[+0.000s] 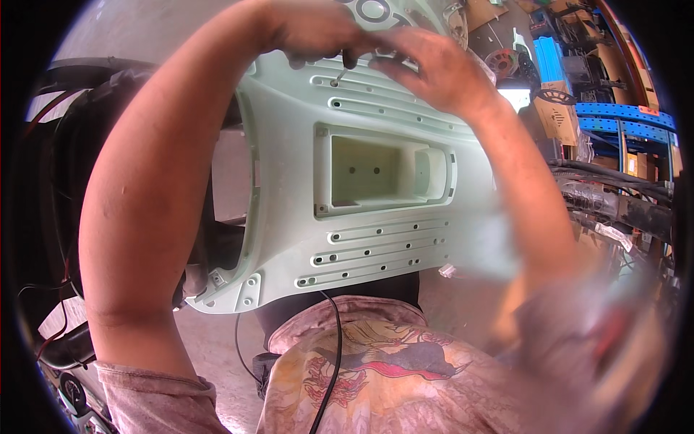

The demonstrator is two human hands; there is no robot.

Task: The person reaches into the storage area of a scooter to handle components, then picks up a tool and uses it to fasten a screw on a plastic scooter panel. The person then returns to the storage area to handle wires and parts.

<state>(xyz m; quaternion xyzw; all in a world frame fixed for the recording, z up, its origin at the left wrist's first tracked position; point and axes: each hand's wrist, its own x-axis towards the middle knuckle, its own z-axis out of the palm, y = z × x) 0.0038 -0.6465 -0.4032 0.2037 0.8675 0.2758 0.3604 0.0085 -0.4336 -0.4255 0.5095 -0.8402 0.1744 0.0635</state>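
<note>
A large pale green moulded plastic panel [289, 137] fills the middle of the view, with a rectangular recessed tray [376, 173] and several slotted ribs with holes. My left hand [311, 32] is at the panel's far edge, fingers closed around a small metal part [340, 74] that looks like a screw or a tool tip, pointing at a hole in a rib. My right hand [434, 61] rests beside it on the same edge, fingers bent against the panel. Both forearms reach up from the lower edge.
Black cables and a dark frame [65, 181] lie to the left under the panel. On the right stand blue racks [622, 119], cardboard pieces and bundled black hoses [614, 184]. A thin black cord [336, 347] runs down over my patterned shirt.
</note>
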